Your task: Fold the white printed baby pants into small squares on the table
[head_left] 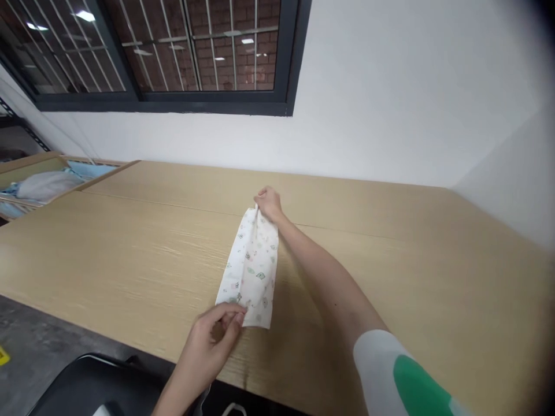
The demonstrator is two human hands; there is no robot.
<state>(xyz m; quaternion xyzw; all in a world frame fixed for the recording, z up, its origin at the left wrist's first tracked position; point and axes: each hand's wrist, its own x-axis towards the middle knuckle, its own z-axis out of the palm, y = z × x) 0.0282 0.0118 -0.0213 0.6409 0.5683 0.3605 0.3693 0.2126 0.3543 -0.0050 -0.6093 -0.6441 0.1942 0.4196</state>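
Note:
A small white cloth (252,267) with a green and pink print lies folded into a long strip on the wooden table (130,254). My right hand (269,203) reaches out and pinches the cloth's far end, fingers closed on it. My left hand (212,341) pinches the near end between thumb and fingers, close to the table's front edge. The cloth is stretched between the two hands.
A wooden bin (43,182) at the far left holds pale blue and grey cloths. A barred window (173,52) is set in the white wall behind the table. A black chair (87,387) stands at the lower left, over grey floor.

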